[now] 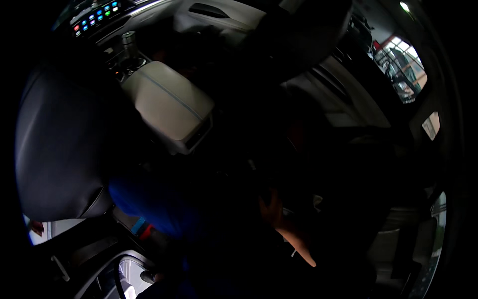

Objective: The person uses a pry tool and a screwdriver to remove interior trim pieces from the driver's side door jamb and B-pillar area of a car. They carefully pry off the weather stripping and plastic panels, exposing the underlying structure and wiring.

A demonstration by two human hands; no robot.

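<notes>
Inside a dark car, my right hand (271, 208) reaches into deep shadow in the rear footwell area, its bare forearm (300, 245) catching some light. Thumb and a finger look spread apart, and nothing shows between them; the fingertips fade into the dark. Small pale patches beside the hand are too dim to name. Blue cloth (149, 204) of my clothing shows at the lower left. My left hand cannot be made out.
A beige padded centre console (172, 102) stands ahead, with a metal tumbler (129, 44) beyond it. A dark leather seat back (62, 149) rises at left. A lit screen (97, 19) is at the far left. An open door (99, 244) lies lower left, near a blue and red item (141, 228).
</notes>
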